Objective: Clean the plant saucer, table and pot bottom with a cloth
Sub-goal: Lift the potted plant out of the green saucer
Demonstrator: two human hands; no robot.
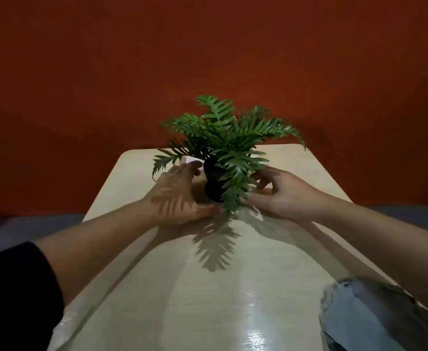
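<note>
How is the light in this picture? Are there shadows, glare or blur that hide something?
Head view: dim room, light from above; the plant casts sharp leaf shadows on the left hand and the table; white glare lies on the near tabletop; the dark pot shows little detail; the cloth at the lower right looks blurred; the table edges bend from the wide lens.

- Dim, soft picture; frond shadows fall toward the camera on the glossy pale wooden surface (157, 287).
- Near-edge glare; edges bend.
</note>
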